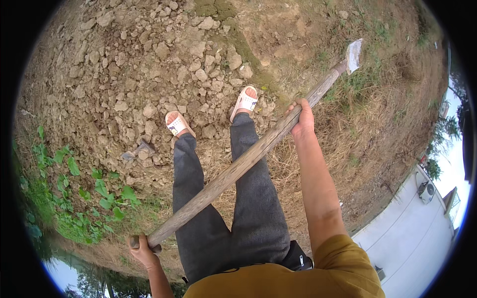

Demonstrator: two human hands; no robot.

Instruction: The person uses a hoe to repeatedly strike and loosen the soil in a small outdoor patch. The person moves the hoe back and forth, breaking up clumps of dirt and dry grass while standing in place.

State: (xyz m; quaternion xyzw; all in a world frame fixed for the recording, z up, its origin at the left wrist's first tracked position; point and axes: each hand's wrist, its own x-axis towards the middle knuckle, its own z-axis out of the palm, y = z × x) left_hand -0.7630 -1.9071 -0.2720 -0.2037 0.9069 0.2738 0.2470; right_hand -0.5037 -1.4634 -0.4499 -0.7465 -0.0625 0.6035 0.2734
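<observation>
A long-handled spade [238,169] with a weathered wooden shaft slants across my body, above my legs. My left hand [143,251] is closed around the wooden cross grip at its lower left end. Farther up the shaft, my right hand [303,117] wraps around the wood below the blade. The pale metal blade [354,56] points to the upper right, raised over dry grass. Its face is seen at a steep angle. Broken soil clods [149,82] lie in front of my feet and to the left.
I stand in light slide sandals [246,101] among the clods. A grey angular object [138,149] lies on the soil to the left. Leafy green plants [106,197] grow at the lower left. Dry straw [328,149] covers ground on the right, before a white wall [406,231] with an air-conditioner unit [426,192].
</observation>
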